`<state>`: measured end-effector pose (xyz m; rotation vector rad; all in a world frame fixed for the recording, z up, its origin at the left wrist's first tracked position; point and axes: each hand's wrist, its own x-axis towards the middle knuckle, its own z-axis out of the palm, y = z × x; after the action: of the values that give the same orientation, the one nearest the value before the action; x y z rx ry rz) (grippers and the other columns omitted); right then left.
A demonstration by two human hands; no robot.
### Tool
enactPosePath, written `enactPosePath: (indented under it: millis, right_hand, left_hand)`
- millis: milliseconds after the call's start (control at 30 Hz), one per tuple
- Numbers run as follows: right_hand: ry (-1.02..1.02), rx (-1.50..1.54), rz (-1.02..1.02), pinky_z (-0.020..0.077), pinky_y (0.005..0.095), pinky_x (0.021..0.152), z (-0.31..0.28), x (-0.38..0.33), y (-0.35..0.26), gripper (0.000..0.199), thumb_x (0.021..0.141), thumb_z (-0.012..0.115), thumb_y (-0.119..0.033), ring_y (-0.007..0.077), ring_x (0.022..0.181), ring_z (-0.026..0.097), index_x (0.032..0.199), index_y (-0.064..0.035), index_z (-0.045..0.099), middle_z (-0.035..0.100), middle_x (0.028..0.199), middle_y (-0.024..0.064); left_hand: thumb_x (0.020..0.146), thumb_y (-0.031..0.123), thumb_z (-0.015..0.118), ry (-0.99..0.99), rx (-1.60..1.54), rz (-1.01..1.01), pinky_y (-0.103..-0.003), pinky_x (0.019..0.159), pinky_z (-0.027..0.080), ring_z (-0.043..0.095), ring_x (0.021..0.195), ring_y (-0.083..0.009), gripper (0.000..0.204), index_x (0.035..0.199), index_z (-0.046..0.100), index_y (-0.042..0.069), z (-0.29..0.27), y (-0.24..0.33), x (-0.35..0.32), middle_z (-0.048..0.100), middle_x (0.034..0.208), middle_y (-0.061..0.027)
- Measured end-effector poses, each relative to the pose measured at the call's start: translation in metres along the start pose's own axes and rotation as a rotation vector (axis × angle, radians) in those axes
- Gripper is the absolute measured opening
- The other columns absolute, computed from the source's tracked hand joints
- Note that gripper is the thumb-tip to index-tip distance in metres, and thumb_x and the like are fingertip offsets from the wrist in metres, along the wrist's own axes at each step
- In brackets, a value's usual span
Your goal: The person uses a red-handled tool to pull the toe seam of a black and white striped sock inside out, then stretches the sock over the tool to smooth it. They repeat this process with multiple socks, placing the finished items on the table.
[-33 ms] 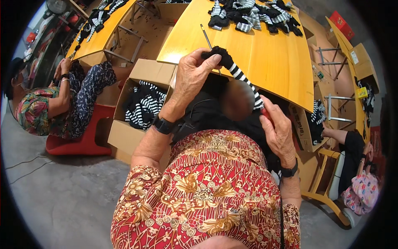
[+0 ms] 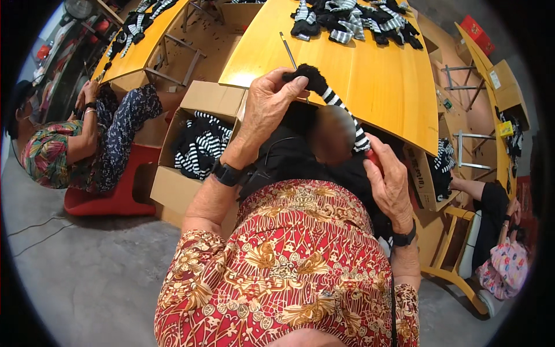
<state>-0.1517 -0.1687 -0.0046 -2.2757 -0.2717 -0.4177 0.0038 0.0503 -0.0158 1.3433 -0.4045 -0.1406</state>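
Observation:
A knitted piece (image 2: 341, 110), black at one end and striped black and white along its length, is stretched between my hands; whether it is a glove or a sock I cannot tell. The thumb and fingers of my left hand (image 2: 270, 95) pinch its black end. Lower and to the right, my right hand (image 2: 386, 176) is closed round the striped end, together with a small red thing (image 2: 374, 157) mostly hidden by the fingers. A thin metal rod (image 2: 287, 49) stands just beyond my left hand. A blurred round patch covers part of the view beside the stripes.
The yellow table (image 2: 381, 92) ahead bears a heap of black and striped knitwear (image 2: 352, 23). Open cardboard boxes hold more, one at left (image 2: 199, 147) and one at right (image 2: 442, 165). One person (image 2: 63, 139) sits on a red chair at left, another (image 2: 503, 248) at far right.
My right hand has shifted very slightly, and a bit more of the red thing shows. The left hand keeps its pinch in the same place.

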Motion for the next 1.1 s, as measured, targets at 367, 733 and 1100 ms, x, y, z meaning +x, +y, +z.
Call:
enactPosePath:
  millis: [367, 733, 1100]
  right_hand:
    - [-0.103, 0.204, 0.158, 0.0439, 0.0254, 0.06, 0.001, -0.001, 0.006, 0.046, 0.086, 0.056, 0.0, 0.0115, 0.064, 0.05, 0.131, -0.0064, 0.054, 0.054, 0.077, 0.0047]
    - [-0.158, 0.354, 0.215, 0.048, 0.0235, 0.071, 0.006, 0.004, 0.022, 0.042, 0.088, 0.055, -0.004, 0.0088, 0.075, 0.056, 0.13, -0.0046, 0.054, 0.066, 0.102, 0.0056]
    - [-0.121, 0.783, 0.417, 0.0402, 0.0183, 0.049, 0.009, 0.008, 0.005, 0.038, 0.092, 0.054, -0.008, 0.0049, 0.055, 0.046, 0.129, -0.0009, 0.054, 0.059, 0.076, 0.0051]
  left_hand:
    - [0.089, 0.016, 0.065, 0.053, -0.202, -0.049, -0.022, 0.071, 0.052, 0.066, 0.075, -0.0101, 0.007, 0.09, 0.064, 0.009, -0.005, -0.003, 0.003, 0.068, 0.083, -0.0011]
    - [0.092, 0.016, 0.061, -0.1, 0.281, 0.021, -0.024, 0.074, 0.053, 0.068, 0.077, -0.0145, 0.017, 0.1, 0.064, 0.001, -0.021, 0.001, 0.009, 0.067, 0.092, -0.0057]
    - [0.094, 0.017, 0.057, -0.004, 0.03, 0.089, -0.026, 0.065, 0.054, 0.066, 0.067, -0.0147, 0.02, 0.095, 0.064, -0.002, -0.009, 0.008, 0.001, 0.069, 0.076, -0.0102]
